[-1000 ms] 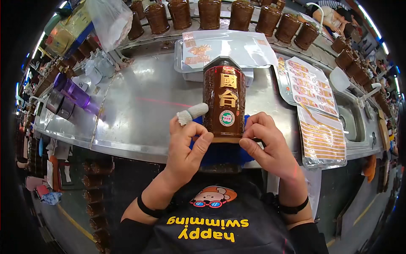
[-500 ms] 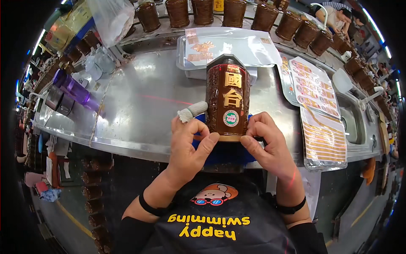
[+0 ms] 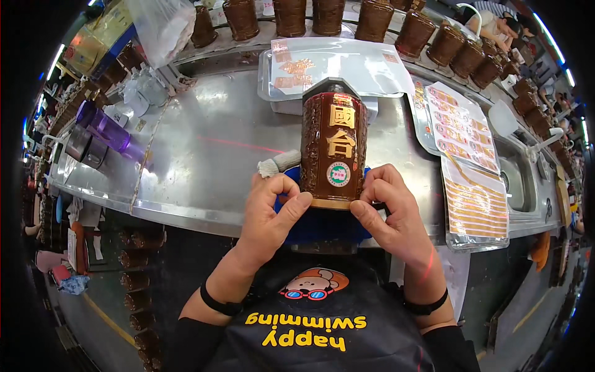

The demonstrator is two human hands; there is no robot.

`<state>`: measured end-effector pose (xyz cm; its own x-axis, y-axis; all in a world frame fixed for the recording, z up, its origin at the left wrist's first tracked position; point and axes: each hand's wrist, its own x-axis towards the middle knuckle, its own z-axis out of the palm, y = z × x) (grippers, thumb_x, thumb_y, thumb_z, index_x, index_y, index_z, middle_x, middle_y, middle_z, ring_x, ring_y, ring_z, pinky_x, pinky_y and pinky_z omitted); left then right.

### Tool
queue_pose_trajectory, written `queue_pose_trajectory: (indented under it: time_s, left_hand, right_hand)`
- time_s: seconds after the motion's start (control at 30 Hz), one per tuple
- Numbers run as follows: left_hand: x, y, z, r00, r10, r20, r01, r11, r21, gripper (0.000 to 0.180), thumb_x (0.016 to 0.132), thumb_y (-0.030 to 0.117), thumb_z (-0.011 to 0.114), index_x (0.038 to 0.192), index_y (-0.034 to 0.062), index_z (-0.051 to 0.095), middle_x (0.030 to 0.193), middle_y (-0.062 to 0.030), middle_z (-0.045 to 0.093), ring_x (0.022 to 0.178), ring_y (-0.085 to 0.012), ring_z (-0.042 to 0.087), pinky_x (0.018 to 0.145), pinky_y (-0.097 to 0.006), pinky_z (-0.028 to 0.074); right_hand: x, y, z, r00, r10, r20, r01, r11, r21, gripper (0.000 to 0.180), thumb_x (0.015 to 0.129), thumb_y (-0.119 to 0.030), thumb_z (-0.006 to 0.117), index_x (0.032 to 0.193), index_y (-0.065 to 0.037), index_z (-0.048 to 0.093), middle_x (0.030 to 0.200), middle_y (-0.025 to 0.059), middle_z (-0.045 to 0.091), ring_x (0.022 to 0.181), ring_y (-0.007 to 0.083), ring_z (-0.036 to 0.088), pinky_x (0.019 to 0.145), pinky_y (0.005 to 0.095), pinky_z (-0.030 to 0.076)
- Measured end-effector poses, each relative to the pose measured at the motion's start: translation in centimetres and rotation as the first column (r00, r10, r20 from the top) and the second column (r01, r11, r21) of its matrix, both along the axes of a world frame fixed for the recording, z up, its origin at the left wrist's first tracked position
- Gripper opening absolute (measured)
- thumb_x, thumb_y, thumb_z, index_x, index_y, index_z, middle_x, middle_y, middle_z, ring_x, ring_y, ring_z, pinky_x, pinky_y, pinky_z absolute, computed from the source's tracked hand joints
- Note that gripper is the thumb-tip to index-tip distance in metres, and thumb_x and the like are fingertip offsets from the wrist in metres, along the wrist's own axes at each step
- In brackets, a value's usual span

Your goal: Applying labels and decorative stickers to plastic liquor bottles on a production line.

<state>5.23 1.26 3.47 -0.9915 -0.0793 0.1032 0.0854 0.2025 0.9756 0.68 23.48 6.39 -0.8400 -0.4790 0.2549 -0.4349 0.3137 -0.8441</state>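
Observation:
A dark brown bottle [image 3: 314,133] with raised gold characters lies on a blue support [image 3: 328,226] at the counter's front edge. A round white and green sticker [image 3: 338,174] is on its lower front. Along its base edge runs a gold strip [image 3: 331,203]. My left hand [image 3: 271,208] is at the base's left corner, thumb against the edge, a white fabric finger cover [image 3: 279,163] on one finger. At the right corner, my right hand [image 3: 392,208] has its thumb on the base and its fingers curled by the bottle's side. Both hands are closed about the bottle.
Beyond the bottle is a clear tray [image 3: 347,68] with a label sheet. Sheets of round labels [image 3: 462,127] and gold strips [image 3: 474,201] lie on the right, beside a sink [image 3: 517,180]. A purple cup [image 3: 102,127] stands left. Brown bottles [image 3: 290,17] line the back.
My left thumb has slid slightly left along the base, and the finger cover has shifted a little. The bottles in the back row have moved left. The held bottle stays nearly in place.

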Motion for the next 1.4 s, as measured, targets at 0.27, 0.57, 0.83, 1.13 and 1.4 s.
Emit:
queue_pose_trajectory:
  time_s: [0.27, 0.57, 0.83, 1.13, 1.4]
  left_hand:
    - [0.0, 0.0, -0.2, 1.000, 0.002, 0.016, -0.002, 0.999, 0.049, 0.023, 0.089, 0.022, 0.069, 0.078, 0.0066, 0.056, 0.078, -0.0022, 0.049, 0.083, -0.0168, 0.043, 0.075, -0.030, 0.037]
    - [-0.1, 0.1, 0.0, 1.000, -0.004, -0.031, 0.004, 1.000, 0.002, 0.021, 0.088, 0.020, 0.069, 0.079, 0.0065, 0.055, 0.077, -0.0021, 0.050, 0.083, -0.0179, 0.043, 0.077, -0.031, 0.037]
    - [-0.2, -0.1, -0.4, 1.000, -0.017, -0.025, 0.017, 1.000, 0.023, 0.023, 0.089, 0.021, 0.068, 0.078, 0.0065, 0.054, 0.077, -0.0021, 0.048, 0.082, -0.0176, 0.043, 0.076, -0.030, 0.036]
    - [-0.3, -0.3, -0.6, 0.992, -0.062, -0.109, 0.057, 0.997, -0.052, 0.019, 0.093, 0.020, 0.064, 0.085, 0.0085, 0.051, 0.080, 0.0057, 0.044, 0.074, -0.0044, 0.037, 0.068, -0.021, 0.032]
    - [-0.3, -0.1, -0.4, 1.000, -0.021, 0.008, 0.020, 0.999, 0.039, 0.023, 0.089, 0.021, 0.068, 0.077, 0.0065, 0.054, 0.077, -0.0011, 0.050, 0.082, -0.0177, 0.043, 0.079, -0.031, 0.035]
  right_hand:
    - [0.0, -0.3, 0.0, 1.000, -0.019, 0.022, 0.020, 1.000, -0.010, 0.019, 0.084, -0.015, 0.071, 0.079, -0.002, 0.057, 0.091, 0.0119, 0.051, 0.090, 0.0264, 0.051, 0.078, 0.0349, 0.043]
    - [0.0, -0.3, 0.1, 0.998, -0.020, 0.053, 0.021, 1.000, -0.016, 0.019, 0.083, -0.014, 0.071, 0.078, -0.002, 0.057, 0.091, 0.0110, 0.051, 0.089, 0.0252, 0.050, 0.077, 0.0336, 0.043]
    - [-0.2, -0.1, -0.5, 1.000, 0.020, -0.020, -0.020, 1.000, -0.002, 0.024, 0.087, -0.016, 0.069, 0.079, -0.001, 0.053, 0.092, 0.0072, 0.045, 0.081, 0.0139, 0.046, 0.071, 0.0256, 0.042]
    - [-0.1, -0.3, -0.4, 0.999, 0.023, -0.022, -0.023, 1.000, -0.017, 0.023, 0.087, -0.015, 0.070, 0.079, -0.001, 0.053, 0.092, 0.0069, 0.045, 0.081, 0.0139, 0.046, 0.071, 0.0255, 0.041]
    - [0.0, -0.5, 0.0, 0.999, -0.016, 0.042, 0.017, 1.000, -0.024, 0.019, 0.082, -0.012, 0.072, 0.077, -0.002, 0.056, 0.090, 0.0101, 0.049, 0.087, 0.0230, 0.050, 0.075, 0.0313, 0.043]
